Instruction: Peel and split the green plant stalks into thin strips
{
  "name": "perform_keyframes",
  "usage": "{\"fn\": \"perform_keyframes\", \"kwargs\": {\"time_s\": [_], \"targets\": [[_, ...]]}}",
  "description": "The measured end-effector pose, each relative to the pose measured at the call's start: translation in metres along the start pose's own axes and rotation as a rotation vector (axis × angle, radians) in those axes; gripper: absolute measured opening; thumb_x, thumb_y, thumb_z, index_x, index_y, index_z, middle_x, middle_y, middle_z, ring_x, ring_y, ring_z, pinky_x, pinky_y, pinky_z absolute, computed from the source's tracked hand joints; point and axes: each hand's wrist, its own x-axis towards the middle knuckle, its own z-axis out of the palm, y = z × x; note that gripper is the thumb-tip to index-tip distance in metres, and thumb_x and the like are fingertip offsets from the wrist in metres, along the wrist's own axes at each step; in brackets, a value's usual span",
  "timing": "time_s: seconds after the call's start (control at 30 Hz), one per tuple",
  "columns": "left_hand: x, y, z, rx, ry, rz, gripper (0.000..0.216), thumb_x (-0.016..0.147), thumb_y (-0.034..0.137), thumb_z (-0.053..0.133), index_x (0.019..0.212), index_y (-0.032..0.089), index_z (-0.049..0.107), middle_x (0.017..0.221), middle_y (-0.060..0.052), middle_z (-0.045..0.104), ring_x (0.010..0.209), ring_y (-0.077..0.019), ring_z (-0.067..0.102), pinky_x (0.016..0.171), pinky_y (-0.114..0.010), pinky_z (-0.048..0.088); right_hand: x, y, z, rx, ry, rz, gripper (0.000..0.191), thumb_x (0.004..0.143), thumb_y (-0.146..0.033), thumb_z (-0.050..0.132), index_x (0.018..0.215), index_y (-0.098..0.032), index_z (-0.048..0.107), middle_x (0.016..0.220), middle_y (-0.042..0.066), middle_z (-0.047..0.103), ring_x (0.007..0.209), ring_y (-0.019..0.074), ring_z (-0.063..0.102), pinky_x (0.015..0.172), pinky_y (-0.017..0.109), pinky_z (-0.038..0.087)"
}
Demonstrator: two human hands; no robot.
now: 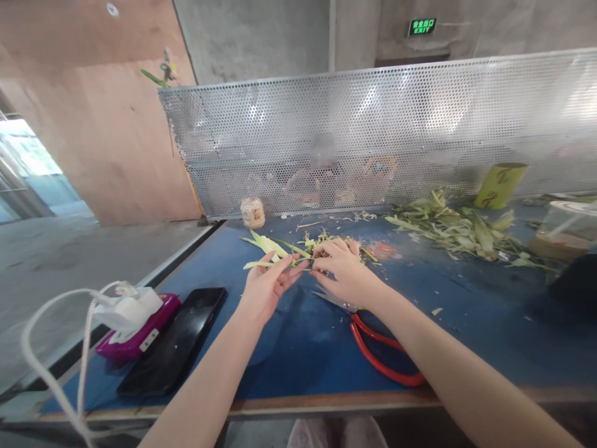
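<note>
My left hand (268, 287) lies palm up over the blue table (466, 323), fingers stretched out, with a thin green leaf strip (261, 264) resting across its fingertips. My right hand (342, 269) is beside it, knuckles up, fingers curled in a pinch on the other end of the plant stem at a small heap of chopped green bits (329, 239). Pale green leaves (268, 246) lie just behind the left hand. Red-handled scissors (377, 348) lie on the table under my right wrist.
A black phone (175, 342) and a magenta power bank (140, 333) with a white charger and cable sit at the left edge. A large leaf pile (459, 227), a yellow cup (499, 185), a clear container (566, 227) and a small jar (252, 213) stand before the perforated metal screen (373, 137).
</note>
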Motion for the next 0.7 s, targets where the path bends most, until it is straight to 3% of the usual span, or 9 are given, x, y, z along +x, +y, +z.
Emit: {"fn": "perform_keyframes", "kwargs": {"time_s": [0.13, 0.4, 0.53, 0.7], "targets": [[-0.002, 0.000, 0.000, -0.019, -0.065, 0.026, 0.061, 0.069, 0.009, 0.062, 0.120, 0.014, 0.030, 0.100, -0.013, 0.064, 0.087, -0.0220, 0.063, 0.081, -0.035, 0.050, -0.001, 0.001, 0.000, -0.014, 0.048, 0.041, 0.020, 0.080, -0.027, 0.049, 0.064, -0.018, 0.059, 0.090, 0.004, 0.056, 0.089, 0.0195, 0.041, 0.077, 0.038, 0.023], [-0.004, -0.001, 0.001, 0.059, -0.063, 0.088, 0.085, 0.062, 0.004, 0.066, 0.131, 0.017, 0.018, 0.099, -0.014, 0.064, 0.085, -0.0225, 0.063, 0.077, -0.035, 0.051, 0.000, 0.000, 0.000, 0.048, 0.041, 0.054, 0.025, 0.082, -0.031, 0.047, 0.063, -0.018, 0.057, 0.083, 0.003, 0.057, 0.085, 0.0174, 0.044, 0.078, 0.037, 0.024], [-0.004, -0.004, 0.001, 0.076, -0.053, 0.096, 0.087, 0.060, 0.003, 0.067, 0.131, 0.018, 0.019, 0.098, -0.013, 0.065, 0.082, -0.0213, 0.064, 0.073, -0.032, 0.052, 0.000, -0.001, 0.005, 0.102, 0.054, 0.044, 0.018, 0.075, -0.035, 0.057, 0.064, -0.020, 0.059, 0.094, 0.003, 0.055, 0.091, 0.0191, 0.042, 0.080, 0.037, 0.025], [-0.002, -0.005, -0.001, 0.173, -0.032, 0.141, 0.093, 0.057, 0.007, 0.070, 0.133, 0.015, 0.017, 0.093, -0.013, 0.066, 0.076, -0.0205, 0.065, 0.068, -0.031, 0.052, -0.002, -0.003, 0.009, 0.104, 0.080, 0.059, 0.006, 0.071, -0.024, 0.058, 0.066, -0.021, 0.057, 0.105, 0.003, 0.051, 0.099, 0.0218, 0.041, 0.083, 0.040, 0.024]]}}
